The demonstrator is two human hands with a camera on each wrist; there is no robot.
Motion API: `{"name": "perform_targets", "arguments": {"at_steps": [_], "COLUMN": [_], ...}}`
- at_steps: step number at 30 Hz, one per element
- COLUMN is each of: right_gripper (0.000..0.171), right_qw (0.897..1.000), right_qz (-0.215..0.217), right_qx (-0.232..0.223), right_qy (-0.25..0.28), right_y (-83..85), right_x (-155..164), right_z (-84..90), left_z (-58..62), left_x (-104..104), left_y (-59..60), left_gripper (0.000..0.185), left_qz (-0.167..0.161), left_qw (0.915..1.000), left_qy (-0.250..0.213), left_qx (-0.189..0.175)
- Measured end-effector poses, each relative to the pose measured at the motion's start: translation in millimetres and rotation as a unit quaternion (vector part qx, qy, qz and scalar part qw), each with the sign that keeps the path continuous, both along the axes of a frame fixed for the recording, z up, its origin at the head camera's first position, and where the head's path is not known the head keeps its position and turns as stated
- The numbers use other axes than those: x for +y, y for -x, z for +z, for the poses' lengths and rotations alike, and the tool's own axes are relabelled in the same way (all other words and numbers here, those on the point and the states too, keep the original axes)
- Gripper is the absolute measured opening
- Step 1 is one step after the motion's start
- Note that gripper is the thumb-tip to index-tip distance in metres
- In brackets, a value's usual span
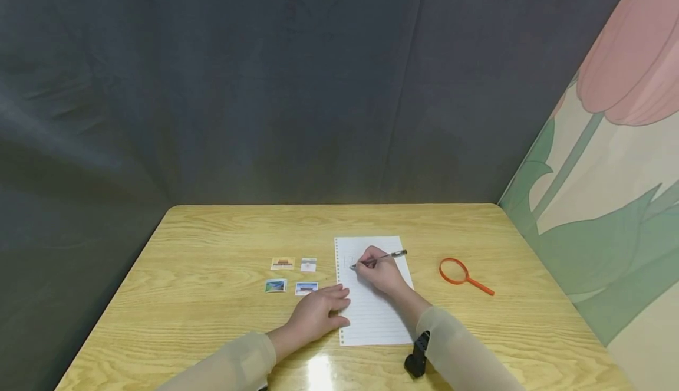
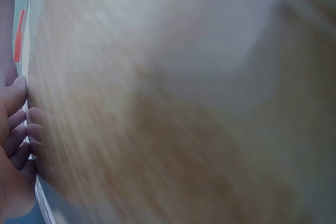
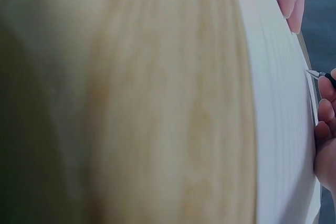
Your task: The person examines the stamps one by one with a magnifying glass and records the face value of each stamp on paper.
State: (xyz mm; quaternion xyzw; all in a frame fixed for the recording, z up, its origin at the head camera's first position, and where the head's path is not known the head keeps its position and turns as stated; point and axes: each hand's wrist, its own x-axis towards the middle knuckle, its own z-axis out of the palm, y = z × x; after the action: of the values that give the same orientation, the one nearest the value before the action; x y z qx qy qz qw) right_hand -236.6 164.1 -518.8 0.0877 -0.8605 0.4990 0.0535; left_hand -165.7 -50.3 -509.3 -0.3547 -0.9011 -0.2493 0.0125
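A lined sheet of paper [image 1: 373,320] with punched holes down its left edge lies on the wooden table. My right hand [image 1: 383,272] pinches a pen [image 1: 396,253], its tip at the upper left of the sheet beside faint pen marks [image 1: 348,260]. In the right wrist view the pen tip [image 3: 312,72] meets the paper [image 3: 278,108]. My left hand [image 1: 320,311] rests with its fingers extended onto the sheet's left edge. Just above it lies a small stamp-like picture [image 1: 306,288], close to the knuckles.
Several small stamp-like pictures lie left of the sheet, among them a yellow one [image 1: 283,263], a pale one [image 1: 309,265] and a blue-green one [image 1: 276,285]. An orange magnifying glass [image 1: 467,279] lies to the right. Dark curtain [image 1: 297,84] hangs behind the table [image 1: 201,261].
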Motion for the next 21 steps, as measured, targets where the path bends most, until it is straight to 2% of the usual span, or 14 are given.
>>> {"name": "perform_targets", "arguments": {"at_steps": [5,14,21], "right_gripper": [0.013,0.005,0.009], "right_qw": [1.000,1.000,0.998], "right_qz": [0.001,-0.013,-0.041], "right_qx": [0.008,0.017,0.024], "right_qy": [0.001,-0.007,0.042], "right_y": [-0.4,3.4,9.9], "right_x": [1.7,13.0,14.4], "right_z": [-0.8,-2.7,-1.7], "left_z": [-1.2,-0.8,-1.1], "left_x": [-0.1,0.0,-0.3], "left_y": [0.1,-0.4,0.5], "left_gripper": [0.042,0.042,0.042], "left_qz": [0.000,0.000,-0.002], "left_qw": [1.0000,1.0000,1.0000], "left_qy": [0.003,0.002,0.002], "left_qx": [0.001,-0.001,-0.001]}}
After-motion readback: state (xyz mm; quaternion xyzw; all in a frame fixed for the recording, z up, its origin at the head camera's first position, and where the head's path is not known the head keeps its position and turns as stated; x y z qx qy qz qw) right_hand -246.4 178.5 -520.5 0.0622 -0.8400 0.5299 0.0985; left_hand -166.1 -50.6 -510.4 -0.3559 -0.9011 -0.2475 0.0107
